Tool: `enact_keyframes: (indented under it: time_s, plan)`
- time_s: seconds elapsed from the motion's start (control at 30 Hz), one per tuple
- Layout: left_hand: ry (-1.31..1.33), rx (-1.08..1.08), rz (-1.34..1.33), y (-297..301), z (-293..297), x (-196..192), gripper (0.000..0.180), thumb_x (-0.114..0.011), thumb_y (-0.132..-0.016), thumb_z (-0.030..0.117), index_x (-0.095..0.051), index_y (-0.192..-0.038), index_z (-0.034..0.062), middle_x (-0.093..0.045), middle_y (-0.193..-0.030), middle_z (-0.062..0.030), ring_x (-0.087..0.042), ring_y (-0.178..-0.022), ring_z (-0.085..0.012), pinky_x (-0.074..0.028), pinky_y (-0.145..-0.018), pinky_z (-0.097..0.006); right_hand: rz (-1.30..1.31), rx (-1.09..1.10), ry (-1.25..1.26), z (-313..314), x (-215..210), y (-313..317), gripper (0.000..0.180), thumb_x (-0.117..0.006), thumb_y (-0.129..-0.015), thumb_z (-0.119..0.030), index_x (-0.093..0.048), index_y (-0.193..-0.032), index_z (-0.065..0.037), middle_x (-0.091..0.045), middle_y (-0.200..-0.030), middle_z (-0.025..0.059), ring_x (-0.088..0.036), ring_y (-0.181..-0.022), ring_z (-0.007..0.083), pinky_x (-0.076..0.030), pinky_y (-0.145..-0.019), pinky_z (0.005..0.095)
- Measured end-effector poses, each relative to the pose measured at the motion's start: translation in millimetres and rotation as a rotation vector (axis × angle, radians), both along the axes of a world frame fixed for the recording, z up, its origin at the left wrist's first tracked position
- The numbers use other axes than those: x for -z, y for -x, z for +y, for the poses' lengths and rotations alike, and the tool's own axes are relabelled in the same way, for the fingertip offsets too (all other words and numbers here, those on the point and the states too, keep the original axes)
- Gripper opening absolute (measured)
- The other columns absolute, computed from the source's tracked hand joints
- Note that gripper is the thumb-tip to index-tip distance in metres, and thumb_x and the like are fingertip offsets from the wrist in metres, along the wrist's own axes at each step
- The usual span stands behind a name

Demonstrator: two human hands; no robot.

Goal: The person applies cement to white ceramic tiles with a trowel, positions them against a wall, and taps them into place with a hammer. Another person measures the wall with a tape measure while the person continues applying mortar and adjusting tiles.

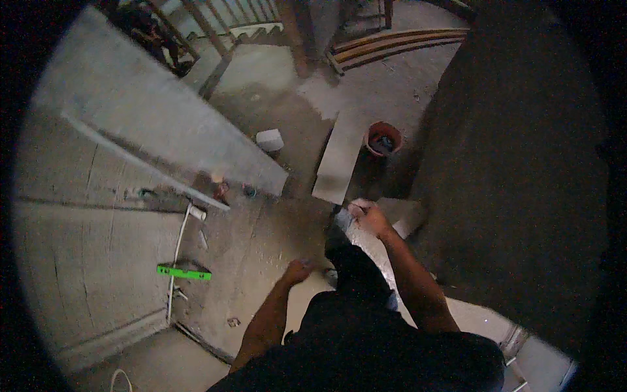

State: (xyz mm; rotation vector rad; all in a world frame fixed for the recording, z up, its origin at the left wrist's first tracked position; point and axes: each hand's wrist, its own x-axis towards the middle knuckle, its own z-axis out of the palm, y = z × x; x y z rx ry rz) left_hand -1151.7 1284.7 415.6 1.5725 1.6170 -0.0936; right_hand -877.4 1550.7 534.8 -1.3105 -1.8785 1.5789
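Note:
My right hand (368,219) is closed, its fingers drawn together at the far end of a long, pale, shiny surface (373,246) beside my leg. Something whitish shows at the fingertips, too blurred to name. To the left, my left hand (300,270) hangs low over the floor with its fingers curled in; whatever may be inside them is hidden. Just beyond the right hand lies a long pale board or slab (338,160). A reddish bucket (383,139) with dark contents stands to the right of that slab.
A bright green spirit level (184,272) lies across a thin white pipe (177,245) at the left. One large grey panel (176,108) slants through the upper left. A white block (269,140) sits near its edge. Farther off are curved wooden strips (398,47); a dark surface (516,170) fills the right.

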Motion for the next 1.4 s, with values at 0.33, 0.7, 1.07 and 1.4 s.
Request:
enact_keyframes:
  time_s: [0.33, 0.7, 1.07, 1.4]
  plan:
    - [0.32, -0.009, 0.153, 98, 172, 213, 0.065, -0.068, -0.097, 0.048, -0.057, -0.151, 0.0146, -0.059, -0.147, -0.0257, -0.061, -0.128, -0.0454, -0.048, -0.11, -0.055, -0.47, 0.04, 0.088, 235, 323, 25, 0.021, -0.066, -0.096, -0.023, -0.071, -0.107, -0.007, -0.074, -0.098, 0.0216, -0.072, -0.086, 0.0453, -0.057, -0.078, 0.0531]
    - [-0.57, -0.139, 0.317, -18, 653, 372, 0.065, -0.062, -0.1, 0.045, -0.049, -0.157, 0.015, -0.027, -0.168, -0.0304, -0.031, -0.154, -0.0472, -0.016, -0.128, -0.061, -0.888, -0.023, -0.651, 418, 403, -38, 0.048, -0.075, -0.091, -0.029, -0.065, -0.134, -0.008, -0.066, -0.118, 0.0301, -0.069, -0.105, 0.0431, -0.056, -0.092, 0.0531]
    - [-0.551, -0.053, 0.525, -50, 686, 381, 0.074, -0.061, -0.096, 0.057, -0.046, -0.159, 0.0199, -0.027, -0.167, -0.029, -0.022, -0.157, -0.0444, -0.004, -0.127, -0.064, -1.103, -0.53, -0.475, 498, 423, -139, 0.046, -0.072, -0.092, -0.028, -0.066, -0.135, -0.016, -0.069, -0.12, 0.0237, -0.071, -0.106, 0.0409, -0.057, -0.09, 0.0534]
    - [-0.575, -0.047, 0.453, -55, 686, 378, 0.082, -0.062, -0.094, 0.06, -0.037, -0.163, 0.0204, -0.026, -0.164, -0.032, -0.02, -0.155, -0.0489, -0.007, -0.124, -0.069, -1.435, -0.829, -0.058, 567, 423, -179, 0.045, -0.07, -0.093, -0.028, -0.066, -0.137, -0.024, -0.071, -0.122, 0.018, -0.072, -0.106, 0.0389, -0.058, -0.089, 0.0536]
